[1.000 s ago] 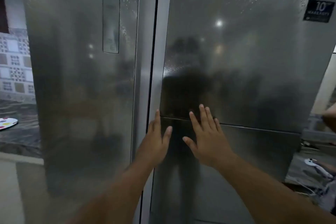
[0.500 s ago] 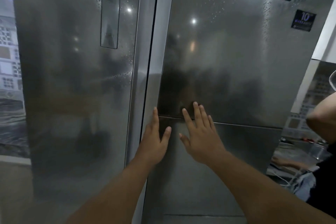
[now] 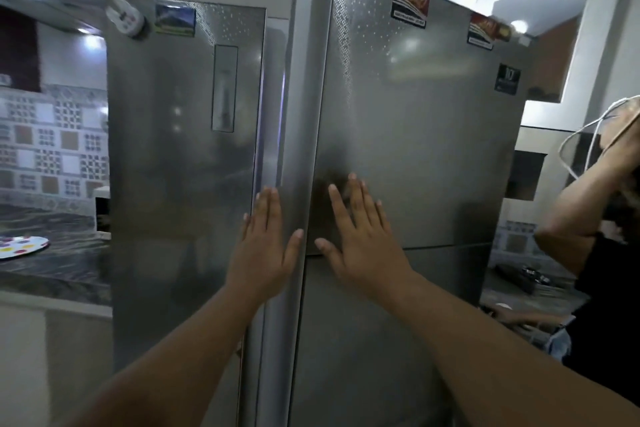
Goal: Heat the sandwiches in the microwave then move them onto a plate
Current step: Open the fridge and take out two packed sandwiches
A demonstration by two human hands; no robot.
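Head view: both hands pressing flat on a steel fridge, its right door now standing ajar.

Left hand (image 3: 265,246) and right hand (image 3: 360,239), fingers straight and spread, holding nothing; the view has pulled back since earlier. Sandwiches unseen, possibly inside. Spotted plate (image 3: 20,246) is lying on the dark counter (image 3: 52,274) at 9 o'clock; a bystander (image 3: 602,253) at 3.

Both arms stretched forward, left hand (image 3: 262,246) and right hand (image 3: 360,239) flat, fingers (image 3: 349,204) straight, spread
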